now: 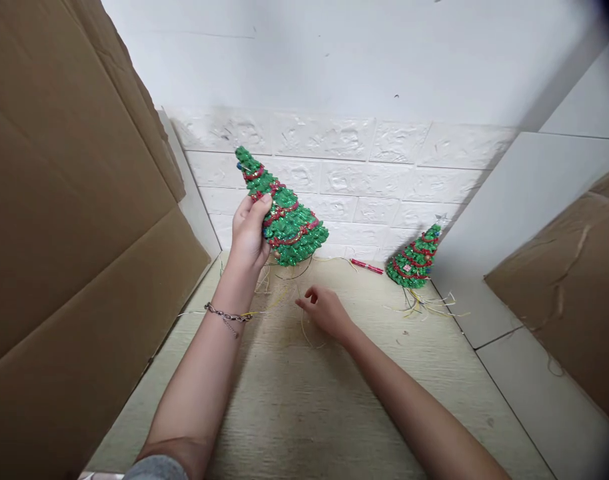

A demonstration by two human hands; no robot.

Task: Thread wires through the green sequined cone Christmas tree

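Observation:
My left hand (248, 230) is wrapped round a small green glittery Christmas tree (284, 217) with red garlands, holding it tilted above the pale wooden tabletop (294, 400). A chain bracelet (227, 315) sits on that wrist. My right hand (323, 310) rests low on the table below the tree, its fingers pinched together at thin yellow wires (279, 297); I cannot make out whether it grips one. A second, smaller green tree (415, 259) stands at the back right by the wall, with yellow wires (427, 305) trailing from its base.
A red pen (367, 267) lies against the white brick-pattern wall (354, 180). Large brown cardboard sheets (69, 220) lean along the left side. More cardboard (569, 293) and white panels (514, 220) stand at the right.

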